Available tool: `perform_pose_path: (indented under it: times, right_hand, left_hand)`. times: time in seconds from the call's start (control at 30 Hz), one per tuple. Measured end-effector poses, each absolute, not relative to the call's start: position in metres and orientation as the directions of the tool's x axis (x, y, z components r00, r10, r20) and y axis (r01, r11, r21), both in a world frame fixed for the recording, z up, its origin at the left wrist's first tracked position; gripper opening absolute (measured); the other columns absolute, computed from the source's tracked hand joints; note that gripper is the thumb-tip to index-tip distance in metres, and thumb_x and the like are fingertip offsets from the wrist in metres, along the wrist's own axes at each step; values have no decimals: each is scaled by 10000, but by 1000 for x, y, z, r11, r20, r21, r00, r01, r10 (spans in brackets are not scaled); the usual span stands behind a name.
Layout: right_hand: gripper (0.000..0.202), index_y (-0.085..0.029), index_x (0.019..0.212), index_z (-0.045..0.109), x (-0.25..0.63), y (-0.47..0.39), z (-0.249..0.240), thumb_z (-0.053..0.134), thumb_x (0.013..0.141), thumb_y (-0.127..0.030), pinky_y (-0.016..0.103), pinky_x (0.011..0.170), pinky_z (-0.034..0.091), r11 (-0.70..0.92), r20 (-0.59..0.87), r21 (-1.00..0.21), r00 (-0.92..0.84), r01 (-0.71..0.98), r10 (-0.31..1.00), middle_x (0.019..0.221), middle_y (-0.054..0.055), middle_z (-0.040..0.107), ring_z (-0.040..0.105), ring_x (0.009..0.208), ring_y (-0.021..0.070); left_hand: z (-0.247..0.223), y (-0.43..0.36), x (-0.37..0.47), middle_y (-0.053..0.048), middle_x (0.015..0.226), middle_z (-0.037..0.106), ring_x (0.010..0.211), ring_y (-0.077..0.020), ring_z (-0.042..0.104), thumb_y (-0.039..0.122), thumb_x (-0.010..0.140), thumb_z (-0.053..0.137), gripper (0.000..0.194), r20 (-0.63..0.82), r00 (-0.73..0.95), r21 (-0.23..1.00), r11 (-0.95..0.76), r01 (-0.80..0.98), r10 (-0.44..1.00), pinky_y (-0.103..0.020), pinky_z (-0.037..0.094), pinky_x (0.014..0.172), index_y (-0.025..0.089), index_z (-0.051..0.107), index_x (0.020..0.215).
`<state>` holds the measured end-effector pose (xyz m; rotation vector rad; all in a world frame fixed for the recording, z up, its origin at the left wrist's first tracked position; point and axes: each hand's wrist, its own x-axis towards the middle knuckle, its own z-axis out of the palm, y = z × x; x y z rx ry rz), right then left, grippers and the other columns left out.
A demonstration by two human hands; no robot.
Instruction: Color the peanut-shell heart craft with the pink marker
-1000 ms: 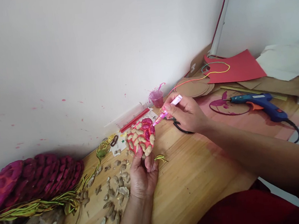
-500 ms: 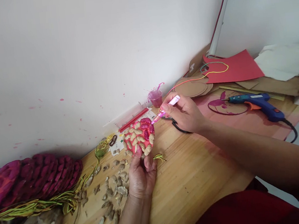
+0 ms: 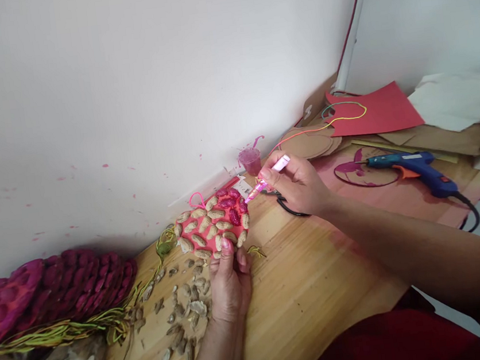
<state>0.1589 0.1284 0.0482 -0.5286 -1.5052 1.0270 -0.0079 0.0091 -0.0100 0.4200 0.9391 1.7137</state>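
My left hand (image 3: 229, 279) grips the lower edge of a round red disc (image 3: 206, 241) covered with glued peanuts, thumb on the front. Most of its peanuts are tan; several at the upper right are coated in dark pink paint. A pink cord loop (image 3: 196, 199) sticks out at its top. My right hand (image 3: 298, 182) pinches a paintbrush (image 3: 262, 186) with a white handle end, smeared pink. Its tip touches the disc's right edge or hovers just off it; I cannot tell which. Behind the brush stands a clear cup of pink paint (image 3: 250, 161).
Loose peanuts (image 3: 188, 295) lie left of my left wrist on the wooden table (image 3: 300, 294). A row of pink-painted peanut discs (image 3: 66, 289) leans by the wall. To the right are a blue glue gun (image 3: 412, 166), red paper (image 3: 379, 109) and cardboard rounds (image 3: 305, 141).
My left hand has turned the disc so more of its face shows, and its cord loop has come into view. My right hand and the brush have hardly moved.
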Motion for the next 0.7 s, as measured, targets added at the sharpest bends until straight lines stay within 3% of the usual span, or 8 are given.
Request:
perform_pose_path:
  times: [0.27, 0.5, 0.7]
  right_hand:
    - [416, -216, 829, 547, 160, 127, 47, 689, 902, -600, 278, 536, 335, 503, 538, -842, -238, -196, 808, 669, -33, 522, 451, 586, 112]
    - [424, -215, 819, 544, 160, 127, 48, 692, 898, -604, 277, 539, 339, 508, 541, -840, -234, -191, 807, 666, -35, 507, 442, 589, 112]
    - [399, -218, 839, 545, 159, 128, 41, 681, 916, -585, 277, 521, 325, 507, 542, -840, -244, -194, 804, 655, -39, 507, 440, 570, 111]
  left_hand:
    - [-5, 6, -1, 101, 553, 394, 471, -45, 337, 426, 635, 963, 561, -178, -473, 822, -134, -553, 863, -183, 312, 443, 190, 455, 662]
    - [-4, 8, 0, 74, 652, 554, 499, -48, 424, 373, 589, 987, 439, -111, -521, 831, -208, -515, 847, -178, 356, 433, 193, 627, 763]
    - [-5, 7, -3, 62, 649, 605, 505, -59, 500, 335, 549, 1000, 428, -142, -496, 837, -164, -522, 857, -177, 410, 461, 189, 650, 747]
